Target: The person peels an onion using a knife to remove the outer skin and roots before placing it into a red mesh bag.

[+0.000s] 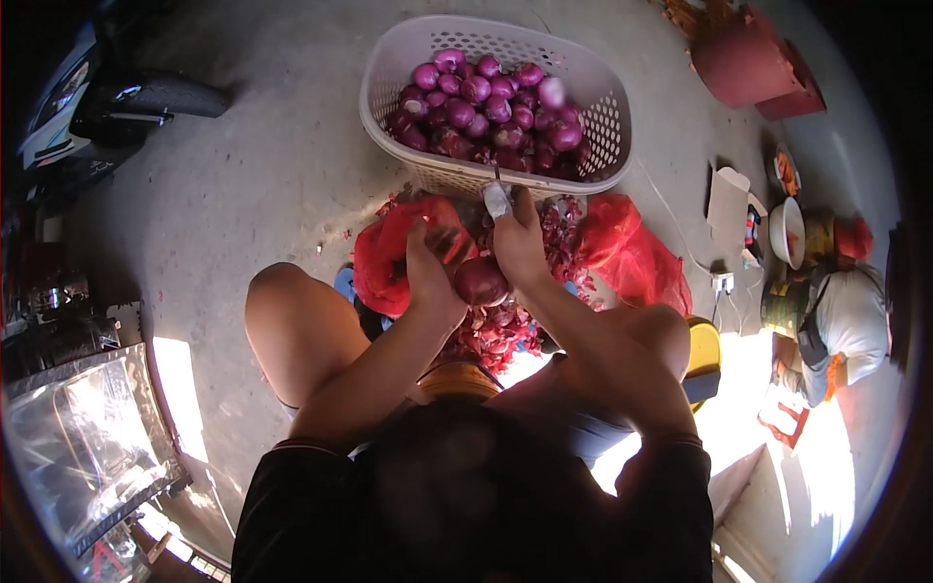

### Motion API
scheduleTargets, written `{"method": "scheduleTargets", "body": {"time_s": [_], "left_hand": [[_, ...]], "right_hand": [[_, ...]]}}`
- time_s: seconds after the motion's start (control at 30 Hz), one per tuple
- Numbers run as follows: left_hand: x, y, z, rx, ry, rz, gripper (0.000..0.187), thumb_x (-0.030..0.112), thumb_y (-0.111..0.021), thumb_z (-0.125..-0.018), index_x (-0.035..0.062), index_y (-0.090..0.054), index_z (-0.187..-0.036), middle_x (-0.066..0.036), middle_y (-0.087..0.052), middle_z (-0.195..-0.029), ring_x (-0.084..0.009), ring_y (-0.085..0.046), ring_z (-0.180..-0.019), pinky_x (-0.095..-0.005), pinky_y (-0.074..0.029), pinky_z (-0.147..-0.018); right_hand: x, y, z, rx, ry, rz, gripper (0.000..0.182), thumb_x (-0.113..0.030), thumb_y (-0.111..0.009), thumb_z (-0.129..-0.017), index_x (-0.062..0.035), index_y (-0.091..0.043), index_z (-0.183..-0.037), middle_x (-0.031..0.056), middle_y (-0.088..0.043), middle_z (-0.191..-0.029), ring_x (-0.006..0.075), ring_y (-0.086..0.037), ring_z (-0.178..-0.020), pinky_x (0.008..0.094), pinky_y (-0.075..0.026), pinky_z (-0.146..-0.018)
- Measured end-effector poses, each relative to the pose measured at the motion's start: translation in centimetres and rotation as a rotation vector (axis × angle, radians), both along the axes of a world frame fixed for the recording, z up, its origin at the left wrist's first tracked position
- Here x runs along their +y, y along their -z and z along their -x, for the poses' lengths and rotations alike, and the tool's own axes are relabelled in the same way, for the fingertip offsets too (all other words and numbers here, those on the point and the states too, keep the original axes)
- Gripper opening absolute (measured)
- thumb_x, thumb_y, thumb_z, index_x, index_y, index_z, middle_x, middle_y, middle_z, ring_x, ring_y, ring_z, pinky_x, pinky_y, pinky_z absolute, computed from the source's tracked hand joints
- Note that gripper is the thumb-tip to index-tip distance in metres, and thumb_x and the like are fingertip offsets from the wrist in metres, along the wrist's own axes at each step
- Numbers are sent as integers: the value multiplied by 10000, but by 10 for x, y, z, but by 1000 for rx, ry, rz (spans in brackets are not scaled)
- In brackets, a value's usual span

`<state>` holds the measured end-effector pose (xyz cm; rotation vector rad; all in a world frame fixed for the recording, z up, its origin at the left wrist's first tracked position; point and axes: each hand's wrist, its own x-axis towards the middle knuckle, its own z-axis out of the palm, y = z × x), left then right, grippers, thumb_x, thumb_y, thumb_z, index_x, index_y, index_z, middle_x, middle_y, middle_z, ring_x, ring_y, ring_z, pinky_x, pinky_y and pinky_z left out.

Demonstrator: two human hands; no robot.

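Observation:
A dark red onion (481,282) sits between my two hands. My left hand (434,264) curls around its left side, thumb pointing away from me. In my right hand (519,243) is a small knife (497,198) with a whitish handle, its thin dark blade pointing towards the basket. The fingers of that hand also lie close to the onion's right side. Loose onion skins (496,335) are heaped on the floor below. Red mesh bags (384,255) lie left and right of the skins. Beyond my hands stands a pale plastic basket (418,160) holding many peeled purple onions (476,89).
A motorbike wheel (175,94) shows at the far left. Reddish tubs (743,63) stand at the back right. Another person (846,321) bends near a white bowl (786,233) at the right. A cable with a white plug (721,282) crosses the floor.

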<state>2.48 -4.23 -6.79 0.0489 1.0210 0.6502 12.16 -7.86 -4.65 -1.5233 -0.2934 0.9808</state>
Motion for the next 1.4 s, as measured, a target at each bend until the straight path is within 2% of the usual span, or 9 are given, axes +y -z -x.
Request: {"method": "scheduleTargets", "body": {"time_s": [0.13, 0.27, 0.3, 0.43, 0.53, 0.63, 0.87, 1.07, 1.4], "left_hand": [[4, -3, 3, -177, 339, 63, 405, 402, -434, -900, 44, -495, -1079, -114, -519, -1116, -267, -546, -1008, -488, -426, -909], [-6, -11, 5, -312, 399, 39, 381, 360, -375, -928, 38, -499, -1089, -113, -558, -1063, -263, -577, -948, -485, -433, -923], [-2, -8, 6, -325, 372, 4, 369, 343, -363, -934, 39, -504, -1087, -111, -567, -1054, -255, -579, -942, -484, -431, -924], [21, -14, 15, -495, 261, -162, 361, 334, -354, -948, 58, -479, -1145, -97, -545, -1123, -247, -540, -1026, -475, -398, -954], [28, -29, 21, -635, 226, -292, 398, 361, -328, -961, 68, -436, -1207, -94, -513, -1183, -238, -489, -1130, -449, -393, -968], [26, -58, 20, -497, 217, -393, 411, 379, -286, -977, 84, -393, -1243, -83, -486, -1228, -223, -478, -1147, -419, -394, -976], [21, -57, 18, -542, 269, -435, 555, 514, -243, -937, 86, -357, -1273, -81, -478, -1238, -212, -469, -1156, -414, -377, -988], [23, -62, 19, -454, 312, -438, 593, 541, -212, -932, 72, -389, -1249, -88, -504, -1203, -215, -485, -1132, -409, -386, -975], [22, -57, 24, -299, 273, -459, 580, 523, -235, -938, 48, -464, -1181, -103, -558, -1131, -218, -525, -1075, -396, -414, -935]], "right_hand": [[11, -1, -14, -5, -61, 35, 312, -292, -540, -903, -7, -473, -1013, 45, -516, -853, 106, -438, -774, 259, -399, -689], [14, 12, -25, -266, -96, -123, 362, -165, -438, -928, -69, -399, -1275, 8, -524, -728, 45, -413, -561, 192, -339, -486], [13, -9, -22, -198, -71, -64, 455, -125, -418, -926, -58, -305, -1361, 31, -546, -759, 63, -432, -579, 201, -371, -519], [-2, -55, -45, -735, -529, -80, 423, -226, -492, -887, -72, -392, -1268, 224, -600, -834, 364, -607, -793, 391, -464, -688], [-22, -65, -54, -1092, -743, -184, 543, -280, -622, -811, -75, -408, -1266, 169, -614, -771, 359, -610, -701, 415, -468, -607], [-28, -76, -46, -976, -824, -224, 608, -258, -668, -756, -58, -413, -1270, 155, -607, -726, 328, -608, -628, 404, -464, -564], [-29, -70, -46, -961, -885, -121, 669, -32, -692, -665, -35, -405, -1268, 143, -657, -902, 284, -650, -779, 346, -488, -682], [-25, -60, -44, -925, -813, -270, 573, -149, -667, -697, -116, -452, -1227, 140, -604, -707, 333, -602, -629, 410, -455, -568], [-19, -63, -42, -1039, -911, -234, 545, -160, -665, -711, -160, -450, -1211, 152, -589, -684, 351, -591, -635, 435, -437, -561]]}}
